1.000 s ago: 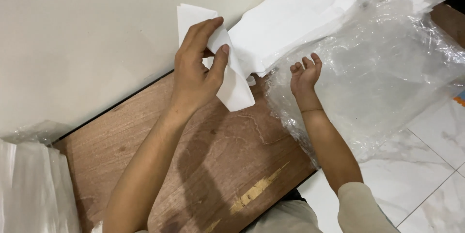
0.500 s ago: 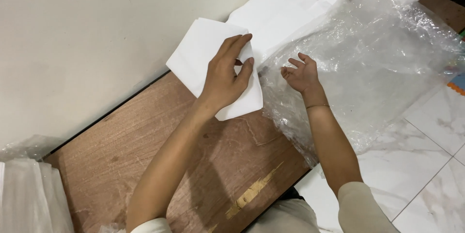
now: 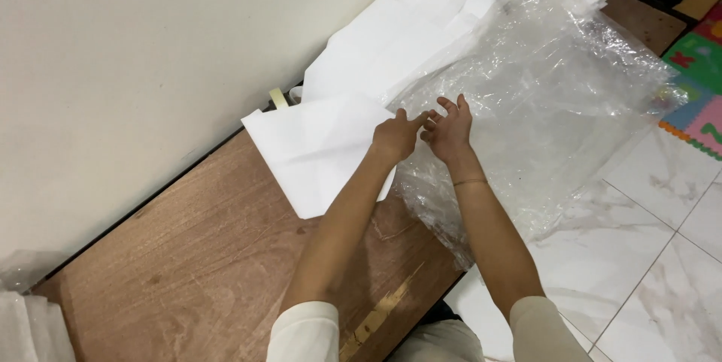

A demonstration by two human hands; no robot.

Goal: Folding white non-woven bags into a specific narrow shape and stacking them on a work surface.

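We had both hands together at the edge of a white folded sheet (image 3: 323, 148) that lay flat on the wooden counter (image 3: 203, 272), close against the pale wall (image 3: 135, 54). Our left hand (image 3: 395, 136) rested on the sheet's right edge, its fingers curled over that edge; whether they pinched it, we could not tell. Our right hand (image 3: 449, 127) sat just beside it, fingers (image 3: 451, 104) loosely spread and touching the crinkled clear plastic wrap (image 3: 549, 99). More white sheets (image 3: 421, 39) lay piled beyond.
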